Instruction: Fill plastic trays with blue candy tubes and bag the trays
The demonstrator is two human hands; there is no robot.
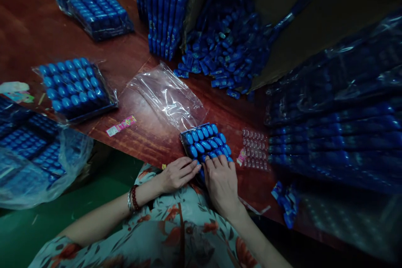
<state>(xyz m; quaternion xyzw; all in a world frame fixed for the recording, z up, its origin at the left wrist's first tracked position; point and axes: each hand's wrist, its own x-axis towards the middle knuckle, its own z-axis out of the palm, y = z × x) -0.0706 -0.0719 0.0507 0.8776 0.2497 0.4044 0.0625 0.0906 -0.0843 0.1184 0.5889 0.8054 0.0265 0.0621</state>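
Note:
A small tray of blue capsule-shaped pieces (205, 140) lies near the front edge of the reddish wooden table (144, 134). My left hand (179, 173) rests at the tray's near left corner, fingers stretched toward it. My right hand (221, 180) lies on the tray's near edge, fingertips spread over the nearest row of blue pieces. An empty clear plastic bag (168, 94) lies just beyond the tray. A clear empty blister sheet (255, 148) sits to the tray's right.
A bagged filled tray (75, 86) lies at left, another (100, 14) farther back. A loose heap of blue pieces (224, 46) spills from a cardboard box at the back. Stacked blue packs in plastic (339, 134) fill the right; a bag of trays (34, 155) hangs at left.

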